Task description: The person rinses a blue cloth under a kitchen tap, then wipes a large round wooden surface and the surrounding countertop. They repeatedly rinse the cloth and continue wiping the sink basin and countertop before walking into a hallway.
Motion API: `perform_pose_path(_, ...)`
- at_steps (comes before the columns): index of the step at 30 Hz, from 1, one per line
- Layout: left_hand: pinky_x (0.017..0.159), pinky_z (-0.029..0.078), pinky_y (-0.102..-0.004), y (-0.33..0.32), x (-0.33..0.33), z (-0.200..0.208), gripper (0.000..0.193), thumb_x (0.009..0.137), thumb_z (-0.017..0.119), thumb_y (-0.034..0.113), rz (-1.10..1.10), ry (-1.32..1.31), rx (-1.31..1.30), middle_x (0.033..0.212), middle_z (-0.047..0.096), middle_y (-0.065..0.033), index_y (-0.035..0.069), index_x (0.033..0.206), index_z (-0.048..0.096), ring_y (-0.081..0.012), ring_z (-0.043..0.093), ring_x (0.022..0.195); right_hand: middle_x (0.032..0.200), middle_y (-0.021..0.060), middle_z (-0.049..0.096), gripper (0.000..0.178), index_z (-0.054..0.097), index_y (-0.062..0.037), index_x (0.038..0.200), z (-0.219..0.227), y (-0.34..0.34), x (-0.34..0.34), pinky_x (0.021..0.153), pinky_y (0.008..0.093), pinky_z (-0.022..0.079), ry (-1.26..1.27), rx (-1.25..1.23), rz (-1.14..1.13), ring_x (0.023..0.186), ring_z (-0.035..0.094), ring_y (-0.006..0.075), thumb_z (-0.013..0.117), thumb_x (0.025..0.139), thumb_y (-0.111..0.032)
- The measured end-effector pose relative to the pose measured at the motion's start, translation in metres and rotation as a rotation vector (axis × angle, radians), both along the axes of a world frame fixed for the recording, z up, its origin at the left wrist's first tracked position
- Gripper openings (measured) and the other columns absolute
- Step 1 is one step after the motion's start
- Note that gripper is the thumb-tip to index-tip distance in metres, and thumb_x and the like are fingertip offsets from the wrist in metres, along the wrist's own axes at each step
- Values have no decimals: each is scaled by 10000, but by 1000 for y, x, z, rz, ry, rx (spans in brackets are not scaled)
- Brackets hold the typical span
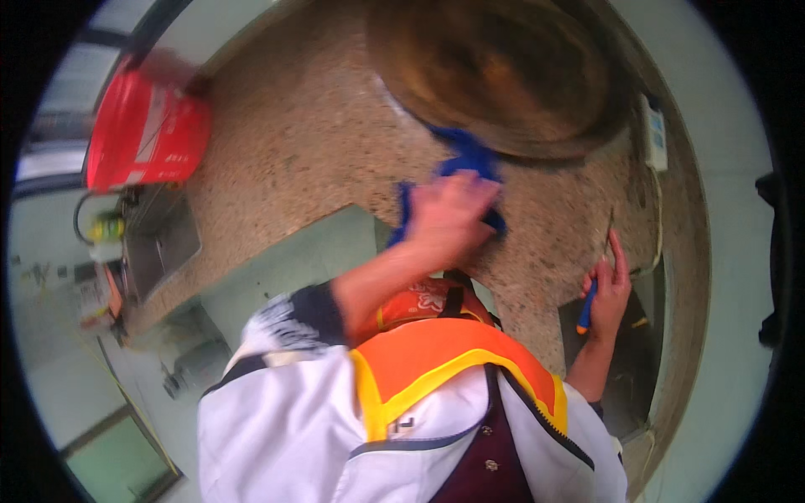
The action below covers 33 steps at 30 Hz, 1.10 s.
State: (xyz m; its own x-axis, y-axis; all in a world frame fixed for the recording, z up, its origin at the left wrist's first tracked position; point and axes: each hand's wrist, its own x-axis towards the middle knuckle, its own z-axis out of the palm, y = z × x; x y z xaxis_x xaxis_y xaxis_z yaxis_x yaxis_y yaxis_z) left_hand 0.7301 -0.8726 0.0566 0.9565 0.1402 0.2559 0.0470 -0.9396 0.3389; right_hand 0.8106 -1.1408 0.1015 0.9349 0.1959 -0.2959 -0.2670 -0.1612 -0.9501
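My left hand (453,210), smeared by motion, presses down on a bunched blue cloth (480,161) on the speckled stone countertop (310,126). The cloth spreads out beyond the fingers and reaches the near rim of a large round dark brown pan-like thing (503,75). Off to the right, my right hand (610,293) is closed round a slim tool with a blue handle (589,303) that has an orange end. A thin metal tip points away from me past the fingers; its exact shape is too blurred to tell.
A red bucket (151,130) stands at the far left of the counter, near a metal sink (163,243). On the right, a white power strip (653,134) trails a cord down the counter's side. A dark panel (641,335) is set into the counter by my right hand.
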Motion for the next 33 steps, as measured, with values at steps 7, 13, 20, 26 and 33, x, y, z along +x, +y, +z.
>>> perform_pose_path(7, 1038, 232, -543, 47, 7, -41, 403, 702, 677, 305, -116, 62, -125, 1262, 500, -119, 178, 1083, 640, -292, 425, 1194, 641, -19, 432, 438, 413, -147, 1393, 11, 99, -53, 455, 205, 374, 15, -75, 47, 509, 429, 62, 473, 959, -142)
perform_pose_path(13, 1005, 265, -519, 283, -107, -67, 374, 711, 670, 321, 593, -137, 78, 1288, 515, -69, 227, 1072, 674, -246, 419, 1227, 617, -42, 424, 445, 406, -134, 1394, 6, 214, -106, 448, 203, 376, 37, -53, 265, 512, 429, 47, 480, 956, -146)
perform_pose_path(20, 897, 425, -510, 461, -373, -30, 376, 779, 650, 259, 1175, 213, 81, 1225, 542, -165, 138, 1135, 629, -336, 490, 1142, 606, -34, 435, 440, 417, -124, 1388, 7, 341, -151, 460, 202, 373, -66, -71, 687, 495, 431, 57, 483, 955, -161)
perform_pose_path(26, 852, 446, -459, 436, -355, 11, 324, 738, 617, 118, 1057, -189, 262, 1071, 587, -165, 80, 1060, 621, -346, 542, 1001, 610, -41, 457, 443, 426, -97, 1375, 2, 399, -148, 438, 209, 351, -77, -83, 695, 478, 411, 39, 504, 940, -113)
perform_pose_path(33, 925, 336, -560, 342, -155, -16, 456, 719, 652, 243, 395, 33, -5, 1356, 440, -109, 213, 1171, 598, -303, 374, 1257, 624, -31, 453, 458, 398, -111, 1396, -16, 469, -124, 455, 209, 374, -122, -90, 841, 489, 419, 49, 490, 948, -129)
